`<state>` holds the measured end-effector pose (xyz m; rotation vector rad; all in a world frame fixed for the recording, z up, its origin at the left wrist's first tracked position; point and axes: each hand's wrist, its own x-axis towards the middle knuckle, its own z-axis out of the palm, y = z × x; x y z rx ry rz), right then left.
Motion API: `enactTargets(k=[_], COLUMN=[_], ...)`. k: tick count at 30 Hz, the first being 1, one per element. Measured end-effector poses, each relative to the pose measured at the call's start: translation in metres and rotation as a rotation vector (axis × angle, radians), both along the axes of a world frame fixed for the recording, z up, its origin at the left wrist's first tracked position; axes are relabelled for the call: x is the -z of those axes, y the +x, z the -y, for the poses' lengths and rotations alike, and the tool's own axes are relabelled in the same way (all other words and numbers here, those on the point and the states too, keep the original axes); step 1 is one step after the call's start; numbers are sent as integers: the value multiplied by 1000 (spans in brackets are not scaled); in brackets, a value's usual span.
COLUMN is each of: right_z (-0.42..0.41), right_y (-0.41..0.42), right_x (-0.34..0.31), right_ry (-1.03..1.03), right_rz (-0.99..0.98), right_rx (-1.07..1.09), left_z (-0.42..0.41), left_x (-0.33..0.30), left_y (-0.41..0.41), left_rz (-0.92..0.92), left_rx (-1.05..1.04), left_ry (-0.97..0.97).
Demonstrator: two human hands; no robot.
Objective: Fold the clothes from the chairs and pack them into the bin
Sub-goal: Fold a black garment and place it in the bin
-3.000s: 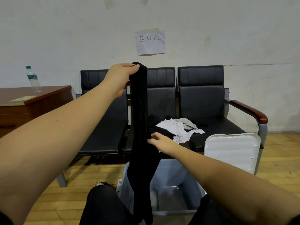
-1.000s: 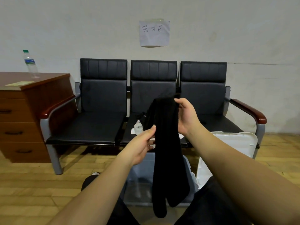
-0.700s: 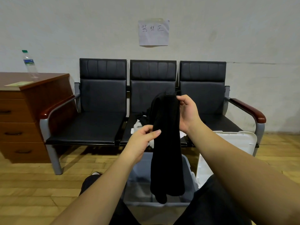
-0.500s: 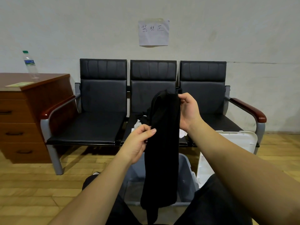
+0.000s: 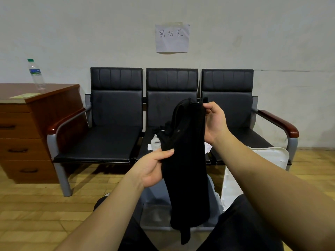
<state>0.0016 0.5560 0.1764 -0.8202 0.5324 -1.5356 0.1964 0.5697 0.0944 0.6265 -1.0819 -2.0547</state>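
Black garment [image 5: 186, 160] hangs from both hands above the bin [image 5: 215, 198].

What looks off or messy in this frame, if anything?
Nothing damaged or spilled. The only untidy spot: crumpled white and dark clothes heaped on the middle chair, not yet folded. The bin's white lid leans upright beside the bin, off it. Both hands hold the black garment over the bin.

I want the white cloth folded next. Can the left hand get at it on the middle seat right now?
Probably not yet. The left hand grips the black garment, which hangs in front of the white cloth and hides most of it. Once the garment goes into the bin, the way looks free.
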Motion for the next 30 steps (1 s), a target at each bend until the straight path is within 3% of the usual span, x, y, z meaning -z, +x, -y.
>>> enactTargets(k=[5, 12, 21, 30], right_z=[1, -1, 4, -2], right_y=[-5, -22, -75, -136], right_x=[0, 1, 11, 8], right_ry=[-2, 18, 141, 287], right_rz=[2, -60, -301, -396], right_rx=[9, 23, 24, 285], left_z=[3, 13, 55, 89], left_x=[-9, -22, -66, -99], left_y=[3, 13, 47, 111], left_rz=[-70, 166, 213, 326], left_rx=[-91, -522, -757, -908], left_ry=[-54, -351, -338, -304])
